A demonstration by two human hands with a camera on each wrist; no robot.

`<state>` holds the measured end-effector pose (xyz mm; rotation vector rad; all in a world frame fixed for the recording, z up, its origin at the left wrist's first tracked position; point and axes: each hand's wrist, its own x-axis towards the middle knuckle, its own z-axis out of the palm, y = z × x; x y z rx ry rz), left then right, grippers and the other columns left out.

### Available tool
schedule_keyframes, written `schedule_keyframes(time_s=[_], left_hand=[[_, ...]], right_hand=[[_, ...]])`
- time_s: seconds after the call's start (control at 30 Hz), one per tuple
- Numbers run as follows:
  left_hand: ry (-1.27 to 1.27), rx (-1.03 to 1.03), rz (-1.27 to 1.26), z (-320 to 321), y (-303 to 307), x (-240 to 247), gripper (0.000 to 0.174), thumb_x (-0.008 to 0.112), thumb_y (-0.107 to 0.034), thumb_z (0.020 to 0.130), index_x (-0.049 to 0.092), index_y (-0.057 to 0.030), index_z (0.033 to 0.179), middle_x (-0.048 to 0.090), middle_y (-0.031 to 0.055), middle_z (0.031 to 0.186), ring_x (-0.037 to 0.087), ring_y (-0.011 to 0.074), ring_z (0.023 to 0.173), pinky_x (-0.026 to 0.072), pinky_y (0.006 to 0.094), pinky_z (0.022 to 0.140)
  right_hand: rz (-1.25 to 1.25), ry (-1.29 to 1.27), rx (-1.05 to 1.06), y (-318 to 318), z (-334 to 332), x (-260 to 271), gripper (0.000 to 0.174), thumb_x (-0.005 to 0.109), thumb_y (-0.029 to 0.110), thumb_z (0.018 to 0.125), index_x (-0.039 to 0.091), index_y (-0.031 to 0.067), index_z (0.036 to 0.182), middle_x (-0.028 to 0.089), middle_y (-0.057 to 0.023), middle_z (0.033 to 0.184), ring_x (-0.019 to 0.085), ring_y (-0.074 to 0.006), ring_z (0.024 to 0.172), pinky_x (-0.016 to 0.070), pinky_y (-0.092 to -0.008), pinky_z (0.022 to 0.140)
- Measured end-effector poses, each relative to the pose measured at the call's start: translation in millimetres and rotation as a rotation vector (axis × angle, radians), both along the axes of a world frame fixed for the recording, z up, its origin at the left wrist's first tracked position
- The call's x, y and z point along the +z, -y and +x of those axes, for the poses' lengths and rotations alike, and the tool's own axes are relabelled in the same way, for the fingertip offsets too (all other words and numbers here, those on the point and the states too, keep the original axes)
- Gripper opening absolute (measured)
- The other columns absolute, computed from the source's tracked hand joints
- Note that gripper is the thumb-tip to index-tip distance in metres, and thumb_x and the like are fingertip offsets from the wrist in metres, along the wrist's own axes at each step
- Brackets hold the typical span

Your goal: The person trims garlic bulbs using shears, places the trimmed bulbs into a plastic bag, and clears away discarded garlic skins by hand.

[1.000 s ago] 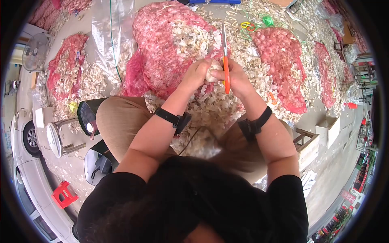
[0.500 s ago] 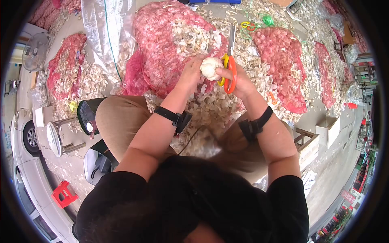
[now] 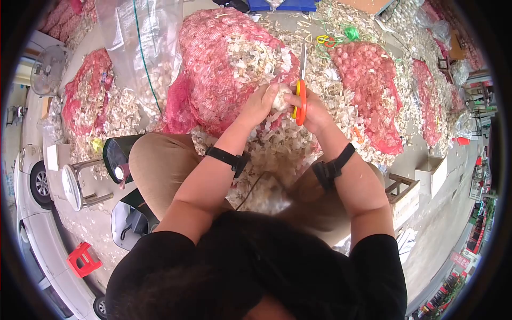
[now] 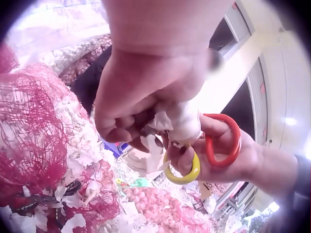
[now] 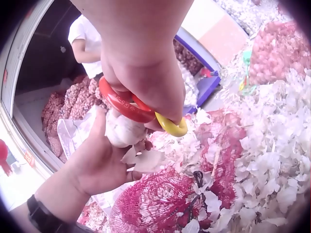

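A white garlic bulb is held between the two hands above a heap of papery skins. The left hand grips its left side, and loose skin hangs by the fingers in the left wrist view. Scissors with one orange-red handle and one yellow handle hang on the right hand, blades pointing away from the body. The right thumb and fingers also touch the bulb. In the right wrist view, the left palm lies beneath the bulb.
A large red mesh bag of bulbs lies beyond the hands, with another mesh bag to the right. A clear plastic bag stands at the left. Yellow-handled scissors lie farther back. A second person is in the background.
The bulb was turned out to show its pale face half a second ago and is now more covered by the fingers. The scissors have swung to a more upright angle.
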<state>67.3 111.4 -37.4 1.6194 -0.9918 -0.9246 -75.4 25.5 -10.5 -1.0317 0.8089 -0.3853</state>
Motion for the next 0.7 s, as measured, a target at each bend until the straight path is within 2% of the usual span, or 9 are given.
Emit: schedule_keyframes(time_s=[0.03, 0.07, 0.13, 0.17, 0.27, 0.4, 0.47, 0.6, 0.7], left_hand=[[-0.174, -0.03, -0.103, -1.5, 3.9, -3.8, 0.07, 0.026, -0.06, 0.091, 0.063, -0.0003, 0.098, 0.062, 0.0198, 0.097, 0.059, 0.0306, 0.089, 0.0436, 0.0389, 0.081], [-0.175, -0.031, -0.104, -3.6, 5.4, -8.8, 0.07, 0.026, -0.06, 0.091, 0.063, -0.0003, 0.098, 0.062, 0.0198, 0.097, 0.059, 0.0306, 0.089, 0.0436, 0.0389, 0.081], [-0.453, 0.211, -0.146, -7.7, 4.5, -4.7, 0.068, 0.025, -0.056, 0.092, 0.063, 0.0009, 0.098, 0.063, 0.0178, 0.094, 0.061, 0.0277, 0.086, 0.0444, 0.0384, 0.079], [-0.528, 0.221, -0.177, -8.5, 2.7, -2.3, 0.064, 0.028, -0.052, 0.093, 0.062, 0.0017, 0.099, 0.064, 0.014, 0.092, 0.062, 0.0236, 0.084, 0.0463, 0.0362, 0.076], [-0.746, 0.216, -0.047, -6.6, 1.1, 14.5, 0.06, 0.033, -0.05, 0.094, 0.061, 0.0027, 0.1, 0.065, 0.0113, 0.091, 0.062, 0.0205, 0.083, 0.0485, 0.0337, 0.075], [-0.814, 0.183, -0.074, -0.9, 4.1, 15.1, 0.055, 0.038, -0.047, 0.094, 0.059, 0.0028, 0.102, 0.065, 0.0111, 0.091, 0.063, 0.0187, 0.081, 0.0507, 0.0317, 0.073], [-0.724, 0.112, -0.115, 3.8, 6.0, 4.1, 0.055, 0.041, -0.047, 0.093, 0.055, 0.0041, 0.109, 0.064, 0.0141, 0.096, 0.065, 0.0229, 0.082, 0.0548, 0.0333, 0.07], [-0.673, 0.123, -0.1, 3.9, 6.2, 12.7, 0.053, 0.043, -0.046, 0.093, 0.055, 0.004, 0.108, 0.064, 0.0138, 0.095, 0.065, 0.0229, 0.081, 0.0552, 0.0339, 0.069], [-0.85, 0.154, -0.098, -1.5, 1.8, 26.0, 0.049, 0.045, -0.044, 0.093, 0.056, 0.0017, 0.107, 0.064, 0.0127, 0.095, 0.065, 0.0215, 0.08, 0.0555, 0.0337, 0.069]], right_hand=[[0.081, 0.052, -0.039, -7.0, 3.3, 10.2, 0.036, 0.068, 0.014, 0.08, 0.052, 0.0035, 0.11, 0.059, -0.0053, 0.1, 0.057, -0.0144, 0.088, 0.0486, -0.0293, 0.071], [0.167, 0.101, -0.078, -12.3, 5.3, 17.0, 0.035, 0.067, 0.016, 0.081, 0.052, 0.0038, 0.11, 0.059, -0.0055, 0.1, 0.057, -0.0151, 0.089, 0.0496, -0.0307, 0.071], [0.198, 0.142, -0.029, -15.5, 6.9, 21.2, 0.036, 0.064, 0.02, 0.084, 0.05, 0.0047, 0.113, 0.059, -0.0059, 0.102, 0.058, -0.0157, 0.089, 0.0508, -0.0321, 0.07], [0.254, 0.175, -0.032, -18.4, 7.6, 23.4, 0.037, 0.064, 0.02, 0.084, 0.049, 0.0048, 0.114, 0.059, -0.0059, 0.102, 0.058, -0.0157, 0.089, 0.0509, -0.0317, 0.069], [0.301, 0.215, -0.042, -16.4, 6.5, 14.9, 0.04, 0.064, 0.02, 0.084, 0.046, 0.0054, 0.117, 0.059, -0.0058, 0.103, 0.058, -0.0157, 0.089, 0.0507, -0.0311, 0.067], [0.24, 0.218, -0.042, -11.5, 4.5, 13.7, 0.041, 0.066, 0.018, 0.082, 0.046, 0.0068, 0.116, 0.059, -0.0053, 0.101, 0.058, -0.0156, 0.086, 0.0496, -0.0303, 0.065], [0.243, 0.225, -0.034, -10.8, 3.1, 12.6, 0.041, 0.066, 0.017, 0.082, 0.046, 0.0071, 0.116, 0.059, -0.0056, 0.101, 0.058, -0.0155, 0.085, 0.0493, -0.03, 0.064], [0.245, 0.237, -0.029, -12.3, 1.5, 17.3, 0.04, 0.066, 0.016, 0.082, 0.046, 0.0076, 0.116, 0.059, -0.0063, 0.1, 0.058, -0.0155, 0.083, 0.0488, -0.0295, 0.063], [0.252, 0.274, -0.046, -13.7, 2.6, 20.6, 0.028, 0.061, 0.012, 0.085, 0.049, 0.0083, 0.11, 0.059, -0.0055, 0.096, 0.058, -0.0156, 0.083, 0.0485, -0.0298, 0.061]])
